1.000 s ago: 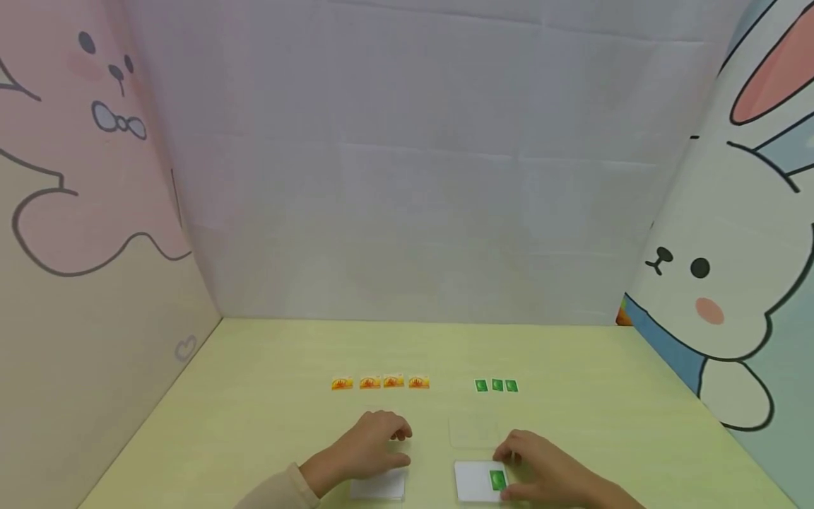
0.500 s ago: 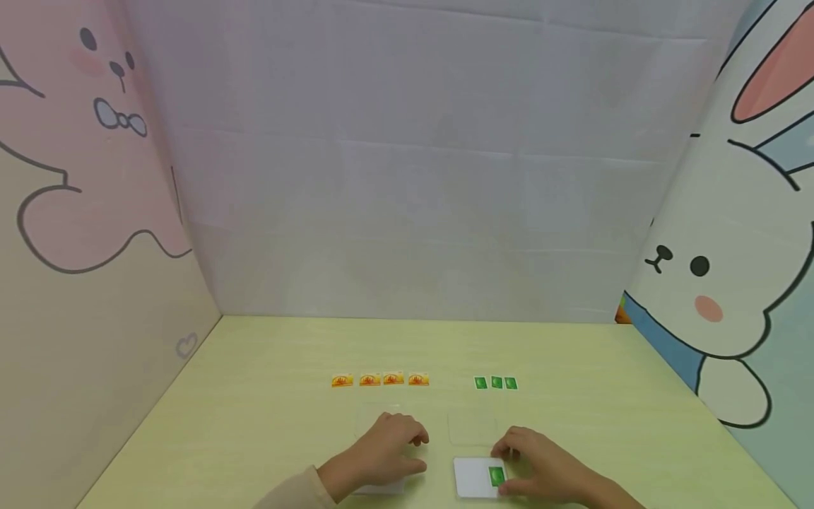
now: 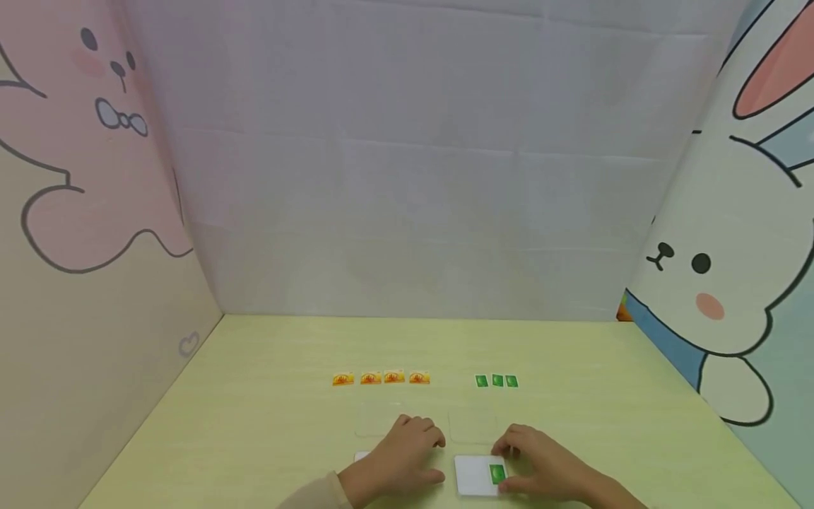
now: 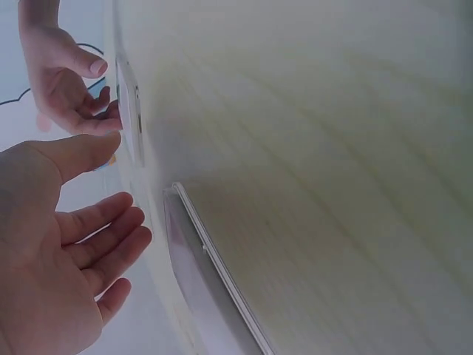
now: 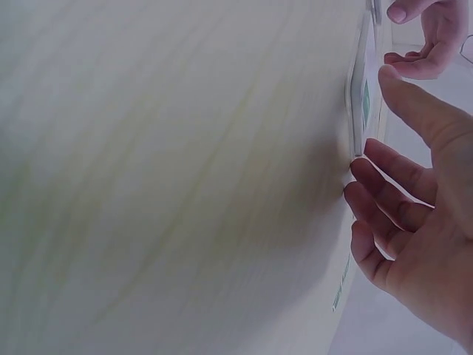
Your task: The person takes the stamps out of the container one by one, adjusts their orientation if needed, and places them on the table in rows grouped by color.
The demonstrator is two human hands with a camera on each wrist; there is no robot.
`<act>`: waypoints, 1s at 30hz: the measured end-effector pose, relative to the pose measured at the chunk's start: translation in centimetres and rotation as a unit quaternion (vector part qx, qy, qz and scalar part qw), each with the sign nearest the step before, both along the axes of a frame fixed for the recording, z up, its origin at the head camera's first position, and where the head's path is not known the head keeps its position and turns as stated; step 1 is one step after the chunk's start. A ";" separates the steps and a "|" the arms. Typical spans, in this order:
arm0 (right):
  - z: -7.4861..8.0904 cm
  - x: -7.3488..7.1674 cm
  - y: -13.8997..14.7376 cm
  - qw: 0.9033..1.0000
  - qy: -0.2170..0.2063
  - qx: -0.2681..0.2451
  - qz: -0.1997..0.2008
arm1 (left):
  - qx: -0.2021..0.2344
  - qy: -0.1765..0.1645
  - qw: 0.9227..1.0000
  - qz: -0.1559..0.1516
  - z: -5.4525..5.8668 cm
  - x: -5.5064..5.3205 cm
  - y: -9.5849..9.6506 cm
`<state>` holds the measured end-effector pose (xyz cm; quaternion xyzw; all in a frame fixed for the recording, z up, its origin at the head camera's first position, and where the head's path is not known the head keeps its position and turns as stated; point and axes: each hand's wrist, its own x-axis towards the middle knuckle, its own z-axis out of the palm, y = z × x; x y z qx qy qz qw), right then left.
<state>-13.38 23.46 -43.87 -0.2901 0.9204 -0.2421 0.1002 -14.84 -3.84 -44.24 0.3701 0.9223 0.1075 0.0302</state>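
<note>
A flat white box (image 3: 472, 475) lies near the table's front edge, a small green card (image 3: 497, 474) on its right end. My right hand (image 3: 540, 463) is at that end, fingers loosely bent. In the right wrist view its fingertips (image 5: 362, 164) are by the box's edge, contact unclear, and the thumb stands above. My left hand (image 3: 410, 452) hovers left of the box, holding nothing, thumb and fingers apart. Under the left wrist is a second flat white box (image 4: 218, 277), mostly hidden in the head view.
Behind the hands lie two faint clear plastic pieces; one is a square-edged sheet (image 3: 473, 427). Farther back, several orange cards (image 3: 381, 378) form a row on the left and three green cards (image 3: 497, 380) on the right. Printed walls surround the table (image 3: 286, 346).
My left hand has moved right, from over the left white box towards the box with the green card. My right hand has stayed at the same end of its box.
</note>
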 end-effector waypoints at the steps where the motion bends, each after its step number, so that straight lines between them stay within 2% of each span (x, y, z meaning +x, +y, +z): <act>1: 0.0 0.0 0.0 1.000 -0.002 0.000 -0.002 | 0.000 0.005 1.000 -0.003 -0.1 0.1 0.1; 8: 0.1 0.0 0.0 1.000 -0.005 -0.001 -0.006 | 0.005 0.002 1.000 -0.003 -0.5 0.5 0.8; 20: -0.2 -0.1 0.2 0.999 0.032 -0.014 0.019 | -0.003 0.017 1.000 0.007 -0.2 1.1 1.5; 27: -0.2 0.0 0.2 0.999 0.043 -0.017 0.026 | -0.007 -0.004 1.000 0.014 -0.5 1.0 2.1; 30: -0.1 0.0 0.2 0.999 0.042 -0.017 0.024 | -0.010 -0.001 1.000 0.013 -0.6 1.0 2.2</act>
